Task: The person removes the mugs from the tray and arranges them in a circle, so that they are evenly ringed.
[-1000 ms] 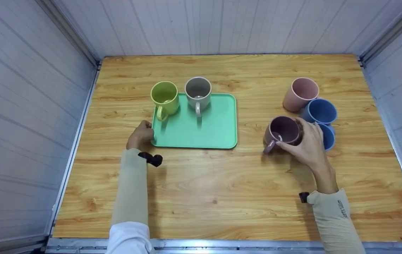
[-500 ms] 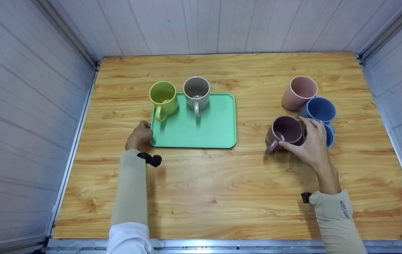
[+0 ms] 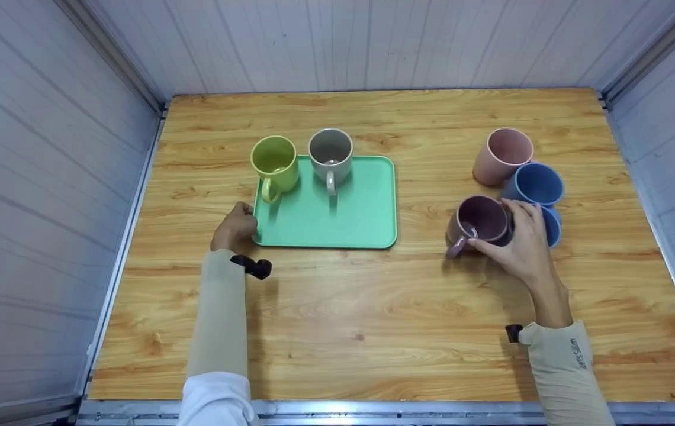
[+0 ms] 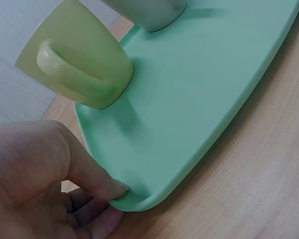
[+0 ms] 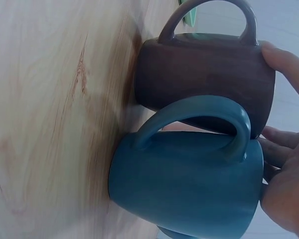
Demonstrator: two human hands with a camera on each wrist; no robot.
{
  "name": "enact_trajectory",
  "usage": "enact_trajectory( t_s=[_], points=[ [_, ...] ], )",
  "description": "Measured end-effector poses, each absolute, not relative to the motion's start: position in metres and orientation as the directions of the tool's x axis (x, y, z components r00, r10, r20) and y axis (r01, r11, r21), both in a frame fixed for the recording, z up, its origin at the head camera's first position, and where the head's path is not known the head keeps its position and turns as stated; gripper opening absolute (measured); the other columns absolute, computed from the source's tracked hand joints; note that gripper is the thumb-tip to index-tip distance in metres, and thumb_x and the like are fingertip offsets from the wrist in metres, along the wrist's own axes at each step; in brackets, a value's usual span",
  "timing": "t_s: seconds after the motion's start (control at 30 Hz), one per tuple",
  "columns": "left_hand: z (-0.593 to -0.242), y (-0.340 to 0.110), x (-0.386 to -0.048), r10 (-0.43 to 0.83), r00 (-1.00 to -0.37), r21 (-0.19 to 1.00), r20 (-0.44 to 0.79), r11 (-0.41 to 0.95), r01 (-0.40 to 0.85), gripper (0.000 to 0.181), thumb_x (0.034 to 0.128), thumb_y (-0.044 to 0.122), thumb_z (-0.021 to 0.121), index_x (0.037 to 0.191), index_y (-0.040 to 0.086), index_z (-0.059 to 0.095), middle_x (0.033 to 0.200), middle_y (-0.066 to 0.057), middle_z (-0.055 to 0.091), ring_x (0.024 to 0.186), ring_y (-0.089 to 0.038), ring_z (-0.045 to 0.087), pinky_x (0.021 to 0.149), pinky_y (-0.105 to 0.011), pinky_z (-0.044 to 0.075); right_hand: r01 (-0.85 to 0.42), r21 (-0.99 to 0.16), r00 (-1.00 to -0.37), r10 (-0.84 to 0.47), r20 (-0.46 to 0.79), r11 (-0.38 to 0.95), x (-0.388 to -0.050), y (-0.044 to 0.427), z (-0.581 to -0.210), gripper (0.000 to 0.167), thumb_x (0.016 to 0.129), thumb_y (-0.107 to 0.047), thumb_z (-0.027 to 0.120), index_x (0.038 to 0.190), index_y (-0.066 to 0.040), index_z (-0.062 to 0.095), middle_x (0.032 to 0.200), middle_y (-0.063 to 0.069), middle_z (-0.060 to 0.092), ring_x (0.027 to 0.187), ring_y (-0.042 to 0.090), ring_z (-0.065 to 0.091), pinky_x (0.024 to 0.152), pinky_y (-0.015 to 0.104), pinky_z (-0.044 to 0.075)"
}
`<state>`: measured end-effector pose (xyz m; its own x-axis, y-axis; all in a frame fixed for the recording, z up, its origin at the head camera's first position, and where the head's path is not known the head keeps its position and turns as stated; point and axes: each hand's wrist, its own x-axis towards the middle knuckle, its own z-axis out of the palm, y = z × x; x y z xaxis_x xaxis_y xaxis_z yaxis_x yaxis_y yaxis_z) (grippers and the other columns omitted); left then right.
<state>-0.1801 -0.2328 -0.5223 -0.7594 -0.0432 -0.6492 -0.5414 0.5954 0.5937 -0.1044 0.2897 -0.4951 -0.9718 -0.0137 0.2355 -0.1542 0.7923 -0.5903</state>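
Observation:
My left hand (image 3: 235, 226) pinches the near left corner of the green tray (image 3: 349, 225); in the left wrist view the thumb lies on top and the other fingers are under the rim. A yellow-green mug (image 3: 278, 168) and a grey mug (image 3: 333, 157) stand upright on the tray's far side. My right hand (image 3: 524, 242) grips a purple mug (image 3: 460, 228) by its rim, thumb near the handle. Close beside it stands a blue mug (image 5: 184, 184), partly hidden by the hand in the head view.
Behind the purple mug are another blue mug (image 3: 536, 184) and a pink mug (image 3: 496, 165), close together on the wooden table (image 3: 361, 343). Pale panel walls (image 3: 337, 47) bound the table at the back and sides.
Between one second and half a second ago, the purple mug and right hand shifted slightly right in view. Since then almost nothing has moved; the left hand keeps its hold on the tray.

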Motion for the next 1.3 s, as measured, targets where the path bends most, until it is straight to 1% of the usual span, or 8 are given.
enact_trajectory(
  t_s=[0.27,0.47,0.53,0.77,0.87,1.03,1.13,1.3],
  points=[
    [-0.524,-0.2333,-0.1808,-0.048,-0.753,0.588,-0.656,0.593,-0.55,0.041,0.088,0.006,0.028,0.129,0.003,0.032,0.114,-0.012,0.041,0.11,-0.028,0.038,0.095,-0.038,0.031,-0.141,-0.588,-0.977,-0.015,0.214,0.797,-0.1023,0.2904,-0.4935,0.092,0.063,-0.037,0.087,0.135,0.002,0.046,0.133,0.024,0.047,0.127,0.037,0.034,0.102,0.056,0.026],
    [-0.5248,-0.233,-0.1826,-0.056,-0.748,0.58,-0.662,0.594,-0.558,0.047,0.0838,0.003,0.031,0.131,0.004,0.032,0.123,-0.014,0.041,0.111,-0.028,0.039,0.097,-0.039,0.032,-0.147,-0.596,-0.977,-0.021,0.212,0.79,-0.102,0.2909,-0.4937,0.091,0.063,-0.036,0.087,0.136,0.001,0.045,0.132,0.024,0.046,0.126,0.037,0.033,0.101,0.057,0.026],
    [-0.5252,-0.233,-0.1833,-0.061,-0.748,0.576,-0.661,0.597,-0.558,0.047,0.0835,0.003,0.031,0.131,0.004,0.033,0.122,-0.014,0.041,0.11,-0.028,0.039,0.097,-0.039,0.032,-0.15,-0.6,-0.977,-0.026,0.211,0.786,-0.1019,0.2909,-0.4937,0.092,0.063,-0.036,0.087,0.136,0.001,0.045,0.132,0.024,0.046,0.126,0.037,0.033,0.101,0.058,0.026],
    [-0.5229,-0.2328,-0.183,-0.065,-0.733,0.567,-0.677,0.589,-0.576,0.045,0.0841,0.004,0.032,0.129,0.005,0.033,0.115,-0.012,0.042,0.109,-0.028,0.039,0.095,-0.039,0.032,-0.209,-0.587,-0.965,-0.069,0.251,0.782,-0.1041,0.2921,-0.4965,0.093,0.063,-0.032,0.088,0.136,0.002,0.043,0.13,0.026,0.05,0.128,0.043,0.034,0.115,0.054,0.004],
    [-0.5224,-0.2331,-0.1822,-0.054,-0.737,0.573,-0.674,0.592,-0.567,0.047,0.082,0.003,0.033,0.129,0.004,0.033,0.12,-0.013,0.041,0.11,-0.028,0.038,0.096,-0.039,0.032,-0.221,-0.582,-0.963,-0.079,0.259,0.782,-0.1041,0.2922,-0.4965,0.093,0.062,-0.032,0.088,0.136,0.003,0.043,0.13,0.026,0.05,0.128,0.044,0.034,0.116,0.054,0.002],
    [-0.523,-0.2347,-0.1817,-0.034,-0.746,0.579,-0.665,0.607,-0.544,0.046,0.0846,0.004,0.031,0.131,0.003,0.031,0.129,-0.015,0.038,0.111,-0.027,0.038,0.096,-0.038,0.032,-0.219,-0.576,-0.963,-0.081,0.256,0.787,-0.1041,0.2922,-0.4951,0.094,0.062,-0.033,0.088,0.137,0.001,0.042,0.13,0.025,0.05,0.128,0.043,0.034,0.115,0.056,0.002],
    [-0.5215,-0.2348,-0.1809,-0.032,-0.751,0.576,-0.66,0.62,-0.533,0.043,0.0854,0.005,0.031,0.129,0.003,0.032,0.125,-0.014,0.039,0.11,-0.027,0.038,0.095,-0.037,0.033,-0.207,-0.567,-0.969,-0.086,0.233,0.798,-0.1033,0.2922,-0.4936,0.096,0.064,-0.034,0.087,0.14,-0.001,0.039,0.133,0.024,0.049,0.13,0.043,0.033,0.113,0.059,-0.001],
    [-0.517,-0.2334,-0.1793,-0.032,-0.765,0.567,-0.643,0.652,-0.503,0.034,0.0835,0.006,0.03,0.118,0.004,0.033,0.112,-0.012,0.038,0.104,-0.028,0.038,0.087,-0.036,0.032,-0.195,-0.572,-0.977,-0.104,0.188,0.797,-0.1035,0.2911,-0.4874,0.097,0.069,-0.037,0.082,0.145,-0.002,0.032,0.14,0.024,0.042,0.133,0.044,0.029,0.111,0.063,-0.003]
  ],
)
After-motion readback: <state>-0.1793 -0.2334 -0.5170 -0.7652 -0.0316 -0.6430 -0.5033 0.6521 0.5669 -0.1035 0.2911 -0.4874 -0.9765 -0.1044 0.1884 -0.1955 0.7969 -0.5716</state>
